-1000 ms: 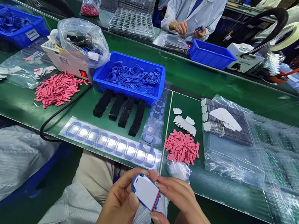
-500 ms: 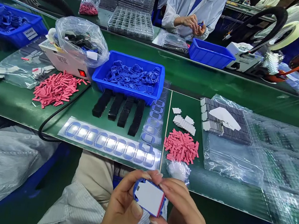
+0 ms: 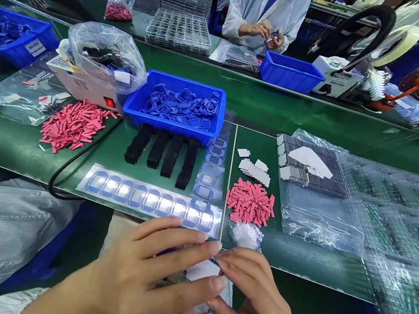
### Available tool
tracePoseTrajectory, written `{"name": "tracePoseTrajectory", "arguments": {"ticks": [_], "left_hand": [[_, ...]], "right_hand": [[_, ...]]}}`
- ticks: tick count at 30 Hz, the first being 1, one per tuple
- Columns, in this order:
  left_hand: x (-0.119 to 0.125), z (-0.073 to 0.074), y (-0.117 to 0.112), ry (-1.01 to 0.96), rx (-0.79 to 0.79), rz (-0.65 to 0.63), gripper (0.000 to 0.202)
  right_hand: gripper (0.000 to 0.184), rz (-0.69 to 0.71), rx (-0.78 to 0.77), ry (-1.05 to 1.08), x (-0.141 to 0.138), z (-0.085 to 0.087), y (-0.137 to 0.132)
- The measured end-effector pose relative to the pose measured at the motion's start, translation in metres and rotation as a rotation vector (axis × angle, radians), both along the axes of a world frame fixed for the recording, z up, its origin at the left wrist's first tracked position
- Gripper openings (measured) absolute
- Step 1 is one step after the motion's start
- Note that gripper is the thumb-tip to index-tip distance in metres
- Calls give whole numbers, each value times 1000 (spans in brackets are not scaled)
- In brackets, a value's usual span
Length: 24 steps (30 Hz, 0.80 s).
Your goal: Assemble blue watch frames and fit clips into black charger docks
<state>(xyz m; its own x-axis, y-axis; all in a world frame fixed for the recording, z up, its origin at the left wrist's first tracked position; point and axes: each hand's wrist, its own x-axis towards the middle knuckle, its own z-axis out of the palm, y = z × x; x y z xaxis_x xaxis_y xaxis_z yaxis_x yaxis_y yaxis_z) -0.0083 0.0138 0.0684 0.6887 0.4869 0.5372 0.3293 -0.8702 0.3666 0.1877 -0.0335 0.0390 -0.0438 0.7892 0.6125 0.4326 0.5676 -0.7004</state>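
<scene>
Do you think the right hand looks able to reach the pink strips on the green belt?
Probably yes: the right hand sits close below the pink strips, with only a small clear bag between them, which looks easy to pass over.

Left hand (image 3: 134, 271) open and outstretched, right hand (image 3: 257, 301) curled, close together

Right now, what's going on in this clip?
A person sits at a green bench with both hands up close. The left hand is spread over a small blue-edged white piece, and the right hand is at its right end. A blue crate of blue plastic frames and a pile of pink strips lie ahead; a co-worker across the bench handles something small.
</scene>
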Motion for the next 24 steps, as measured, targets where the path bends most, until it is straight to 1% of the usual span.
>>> {"name": "tracePoseTrajectory", "arguments": {"ticks": [3,6,10,12,13,14,15,16,17,18,19,20,22,23,24], "left_hand": [[4,9,7,133,69,-104,30],[6,11,11,188,112,-193,29],[6,7,13,149,134,-224,30],[8,2,7,90,81,-252,33],[10,-1,2,17,-11,-249,34],[14,-4,-4,-96,-153,-210,34],[17,-6,-11,-227,-330,-154,32],[21,-8,-18,-389,-541,-22,27],[24,-9,-24,-506,-707,95,23],[27,-10,-28,-575,-826,177,21],[28,-9,-29,-601,-905,229,20],[27,-8,-28,-572,-959,222,20],[25,-5,-21,-452,-1081,132,24],[25,-5,-17,-410,-1184,88,25],[25,-5,-13,-402,-1323,57,23]], "right_hand": [[23,-5,13,-22,-1,0,-1],[23,-18,12,-56,0,0,-2],[21,-45,13,-95,3,1,-3],[20,-48,15,-103,3,1,-3],[20,-46,13,-106,3,1,-3],[20,-50,13,-107,3,1,-3],[21,-53,12,-111,2,0,-3],[21,-52,11,-112,2,-1,-3],[20,-51,13,-113,2,-2,-3],[19,-45,6,-111,2,-3,-4],[19,-41,-10,-104,2,-5,-4],[20,-43,-30,-92,2,-7,-5],[32,-85,-45,-66,2,-9,-7],[41,-120,-30,-63,1,-10,-8],[51,-155,-2,-72,1,-10,-8]]}}
